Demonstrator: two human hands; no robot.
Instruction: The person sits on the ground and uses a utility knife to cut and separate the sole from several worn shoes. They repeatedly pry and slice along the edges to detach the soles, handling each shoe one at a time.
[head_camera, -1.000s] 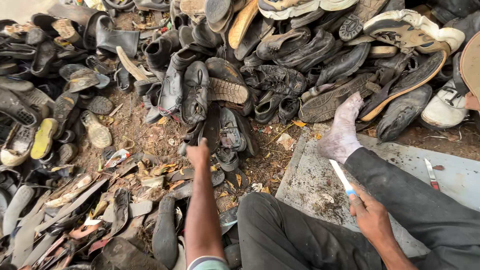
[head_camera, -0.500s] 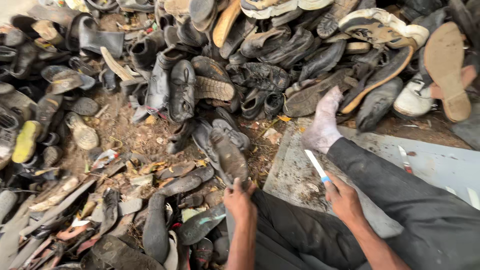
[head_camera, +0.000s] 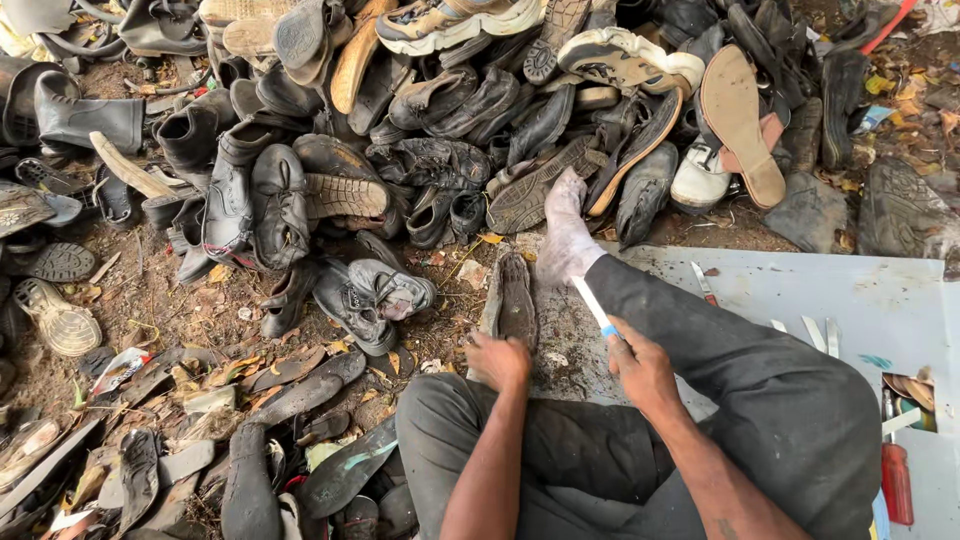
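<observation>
A dark shoe sole (head_camera: 515, 300) is gripped by the left hand (head_camera: 497, 358); a white-bladed knife (head_camera: 594, 307) is clasped in the right hand (head_camera: 643, 367), near the board (head_camera: 850, 290).

By my left hand (head_camera: 497, 360) is a dark brown shoe sole (head_camera: 515, 303). My right hand (head_camera: 645, 368) has a white knife (head_camera: 594, 308) with a blue band. My sock (head_camera: 565, 232) is dirty white, my trousers (head_camera: 760, 390) dark grey.

Outdoor shoe-scrap yard: heaped worn shoes (head_camera: 420, 150), dirt ground (head_camera: 160, 310).

Crumpled white-red wrapper (head_camera: 118, 366) on dirt, left; no signs, screens.
</observation>
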